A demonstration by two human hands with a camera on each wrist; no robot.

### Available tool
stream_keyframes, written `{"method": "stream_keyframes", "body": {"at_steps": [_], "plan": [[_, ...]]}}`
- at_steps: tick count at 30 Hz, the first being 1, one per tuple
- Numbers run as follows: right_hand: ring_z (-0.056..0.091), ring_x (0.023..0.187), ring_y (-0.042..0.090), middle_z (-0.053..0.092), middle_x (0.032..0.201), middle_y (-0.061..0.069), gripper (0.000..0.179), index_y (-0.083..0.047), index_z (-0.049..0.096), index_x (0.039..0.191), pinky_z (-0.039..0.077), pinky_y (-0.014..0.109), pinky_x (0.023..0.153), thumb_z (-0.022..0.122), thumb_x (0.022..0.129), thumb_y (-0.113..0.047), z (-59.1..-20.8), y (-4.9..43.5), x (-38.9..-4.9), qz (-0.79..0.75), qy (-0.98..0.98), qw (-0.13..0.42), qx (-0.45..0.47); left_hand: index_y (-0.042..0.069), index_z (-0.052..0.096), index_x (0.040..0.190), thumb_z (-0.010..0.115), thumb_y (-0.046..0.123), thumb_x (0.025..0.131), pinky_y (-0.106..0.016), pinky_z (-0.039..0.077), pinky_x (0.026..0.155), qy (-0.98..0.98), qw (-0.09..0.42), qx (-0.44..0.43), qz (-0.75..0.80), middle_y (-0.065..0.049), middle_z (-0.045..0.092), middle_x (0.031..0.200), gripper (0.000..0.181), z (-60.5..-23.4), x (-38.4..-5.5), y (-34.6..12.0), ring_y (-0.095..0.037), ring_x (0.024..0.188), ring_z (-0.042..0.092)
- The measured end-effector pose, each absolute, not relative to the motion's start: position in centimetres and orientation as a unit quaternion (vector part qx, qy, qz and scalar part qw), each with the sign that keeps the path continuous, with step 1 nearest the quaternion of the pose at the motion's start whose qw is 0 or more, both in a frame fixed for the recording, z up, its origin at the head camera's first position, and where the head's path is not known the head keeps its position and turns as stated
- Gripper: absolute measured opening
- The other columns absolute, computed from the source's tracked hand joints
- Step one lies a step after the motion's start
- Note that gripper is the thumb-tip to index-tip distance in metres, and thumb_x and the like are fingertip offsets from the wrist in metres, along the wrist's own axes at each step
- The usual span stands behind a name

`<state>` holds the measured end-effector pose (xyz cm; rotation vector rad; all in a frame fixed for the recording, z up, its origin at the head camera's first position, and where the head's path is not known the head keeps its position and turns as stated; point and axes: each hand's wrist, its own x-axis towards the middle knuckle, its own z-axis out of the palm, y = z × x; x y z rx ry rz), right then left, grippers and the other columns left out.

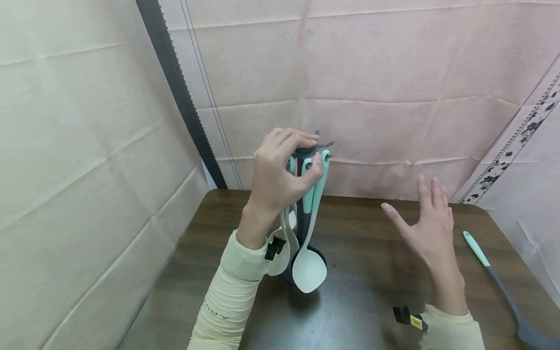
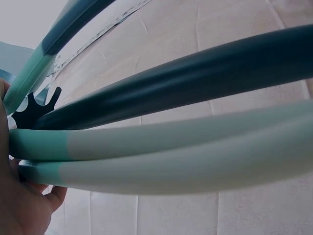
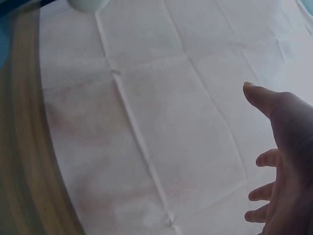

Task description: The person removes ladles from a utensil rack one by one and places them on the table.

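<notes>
A dark utensil stand [image 1: 303,228] rises from the middle of the table, with several utensils with mint handle ends hanging round its hooked top [image 1: 311,152]. A white spoon [image 1: 309,271] hangs at its front. My left hand [image 1: 284,163] grips the top of the stand, fingers over the hooks and thumb against the handle ends. From the left wrist, the dark post [image 2: 195,78] and two pale handles [image 2: 146,142] run out from beside the palm. My right hand [image 1: 430,238] is held over the table to the right, fingers spread and holding nothing.
A dark utensil with a mint handle [image 1: 477,249] lies on the wooden table [image 1: 358,291] at the right, its head cut off by the frame edge. Pale cloth [image 1: 372,63] hangs behind the table and at both sides.
</notes>
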<state>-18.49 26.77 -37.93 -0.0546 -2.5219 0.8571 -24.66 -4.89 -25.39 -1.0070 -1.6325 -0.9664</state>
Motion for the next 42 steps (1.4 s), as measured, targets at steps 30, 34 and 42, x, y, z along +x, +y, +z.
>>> {"method": "stream_keyframes", "body": {"at_steps": [30, 34, 42], "plan": [[0.015, 0.163, 0.024, 0.025, 0.174, -0.009, 0.089, -0.043, 0.023, 0.168, 0.023, 0.072, 0.119, 0.075, 0.097, -0.045, -36.4, 19.5, -17.2, 0.396, -0.884, 0.217, 0.123, 0.011, 0.085, 0.105, 0.079, 0.041, 0.09, -0.045, 0.049, 0.094, -0.745, 0.475, -0.344, -0.319, -0.005, 0.074, 0.124, 0.034, -24.2, -21.9, -5.8, -0.027, 0.118, 0.061], [0.016, 0.162, 0.026, 0.024, 0.174, -0.008, 0.089, -0.042, 0.023, 0.168, 0.024, 0.073, 0.118, 0.075, 0.096, -0.045, -36.5, 19.4, -17.3, 0.393, -0.884, 0.218, 0.125, 0.013, 0.084, 0.11, 0.076, 0.049, 0.093, -0.049, 0.052, 0.096, -0.79, 0.456, -0.274, -0.305, -0.008, 0.068, 0.133, 0.041, -23.9, -19.6, -4.9, -0.031, 0.125, 0.059], [0.023, 0.16, 0.028, 0.027, 0.173, -0.006, 0.089, -0.035, 0.028, 0.168, 0.028, 0.072, 0.118, 0.078, 0.095, -0.041, -36.7, 19.1, -17.4, 0.394, -0.876, 0.251, 0.123, 0.011, 0.076, 0.126, 0.07, 0.046, 0.099, -0.052, 0.054, 0.099, -0.828, 0.447, -0.172, -0.291, -0.016, 0.061, 0.138, 0.045, -23.4, -17.8, -2.2, -0.037, 0.128, 0.057]]}}
